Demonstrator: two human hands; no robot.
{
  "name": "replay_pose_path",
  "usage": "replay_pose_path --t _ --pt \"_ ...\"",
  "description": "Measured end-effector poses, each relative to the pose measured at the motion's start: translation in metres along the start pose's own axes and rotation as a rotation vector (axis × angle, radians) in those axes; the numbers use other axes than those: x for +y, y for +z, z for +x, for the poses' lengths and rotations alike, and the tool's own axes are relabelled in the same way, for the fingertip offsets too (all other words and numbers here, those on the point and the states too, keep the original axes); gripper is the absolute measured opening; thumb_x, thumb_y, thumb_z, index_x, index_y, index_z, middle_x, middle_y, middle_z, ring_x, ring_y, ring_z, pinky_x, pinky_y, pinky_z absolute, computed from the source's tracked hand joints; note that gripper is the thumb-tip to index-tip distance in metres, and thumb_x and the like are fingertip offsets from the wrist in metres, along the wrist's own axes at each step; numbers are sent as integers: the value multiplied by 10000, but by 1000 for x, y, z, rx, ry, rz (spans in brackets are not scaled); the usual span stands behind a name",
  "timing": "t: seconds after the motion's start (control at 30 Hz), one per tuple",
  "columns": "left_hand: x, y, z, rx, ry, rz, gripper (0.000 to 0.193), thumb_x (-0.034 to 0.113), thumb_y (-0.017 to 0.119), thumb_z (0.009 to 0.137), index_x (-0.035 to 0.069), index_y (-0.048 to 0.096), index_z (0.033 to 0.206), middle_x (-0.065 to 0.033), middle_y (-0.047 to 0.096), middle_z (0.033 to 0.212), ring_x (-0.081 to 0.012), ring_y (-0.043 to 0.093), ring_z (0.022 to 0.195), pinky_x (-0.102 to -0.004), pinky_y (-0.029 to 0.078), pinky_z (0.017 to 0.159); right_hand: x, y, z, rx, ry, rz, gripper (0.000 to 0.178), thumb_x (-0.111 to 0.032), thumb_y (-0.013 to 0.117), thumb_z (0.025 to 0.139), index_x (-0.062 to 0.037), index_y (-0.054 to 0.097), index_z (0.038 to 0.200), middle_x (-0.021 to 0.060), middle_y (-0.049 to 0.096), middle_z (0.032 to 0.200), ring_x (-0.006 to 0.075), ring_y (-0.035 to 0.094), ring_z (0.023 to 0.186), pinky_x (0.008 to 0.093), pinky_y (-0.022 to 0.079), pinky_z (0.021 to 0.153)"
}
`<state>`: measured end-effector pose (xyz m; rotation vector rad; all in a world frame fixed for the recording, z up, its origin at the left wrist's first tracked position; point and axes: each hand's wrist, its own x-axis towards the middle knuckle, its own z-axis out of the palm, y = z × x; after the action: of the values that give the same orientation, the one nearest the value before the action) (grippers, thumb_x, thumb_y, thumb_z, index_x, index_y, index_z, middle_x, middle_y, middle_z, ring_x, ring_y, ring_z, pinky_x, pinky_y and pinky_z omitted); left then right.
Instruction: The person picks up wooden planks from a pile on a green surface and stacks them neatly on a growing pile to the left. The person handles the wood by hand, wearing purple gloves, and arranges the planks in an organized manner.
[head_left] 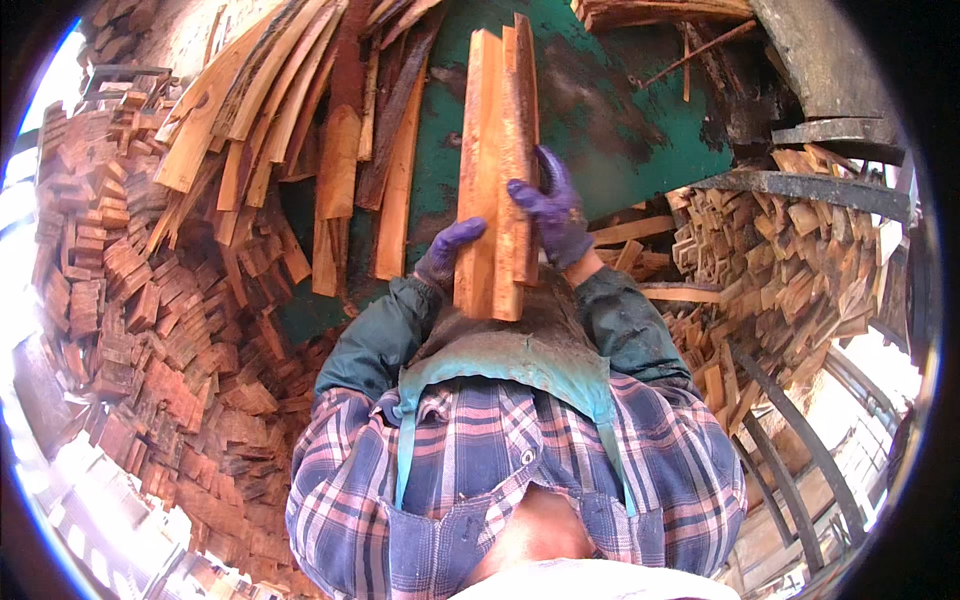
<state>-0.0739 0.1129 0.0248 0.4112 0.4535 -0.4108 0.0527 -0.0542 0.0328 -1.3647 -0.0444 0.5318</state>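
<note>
Both my hands, in purple work gloves, grip a small bundle of long wooden strips (482,170) that points away from my chest. My left hand (450,250) is closed on the bundle's left side near its close end, thumb on top. Farther along, on the right side, my right hand (555,210) wraps round the darker, rough-edged strips, its thumb pressed over the top. Beneath the bundle lies a worn green work surface (620,130). Parts of my fingers are hidden under the wood.
Loose wooden strips (270,110) fan out at the left of the green surface. Stacked wood pieces (170,350) rise along my left side, and another stack (780,260) stands at the right. Dark metal bars (820,190) run by the right stack. More strips (660,10) lie at the far right.
</note>
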Motion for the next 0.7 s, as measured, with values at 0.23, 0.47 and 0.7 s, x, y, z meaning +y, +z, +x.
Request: replay_pose_path --t 0.23,0.47,0.7 --pt "-9 -24 -32 169 133 83 559 402 676 977 27 600 1385 -126 678 1325 -265 651 1208 -444 487 1099 14 52 0 -79 -106 -804 896 -449 800 836 -34 409 1528 324 346 1564 470 324 1481 486 321 1211" --pt "-26 -43 -27 106 115 -160 454 291 685 957 68 626 1349 -100 699 1279 -263 667 1178 -430 516 1068 6 36 3 -184 -177 -420 763 -324 789 887 8 457 1488 215 504 1492 328 458 1418 421 377 1182" --pt "-25 -53 -32 178 114 -172 485 323 691 934 31 634 1318 -125 710 1233 -293 686 1129 -461 533 1045 -84 57 74 -335 -383 -479 734 -440 750 919 14 519 1447 194 562 1444 306 526 1354 413 417 1149"
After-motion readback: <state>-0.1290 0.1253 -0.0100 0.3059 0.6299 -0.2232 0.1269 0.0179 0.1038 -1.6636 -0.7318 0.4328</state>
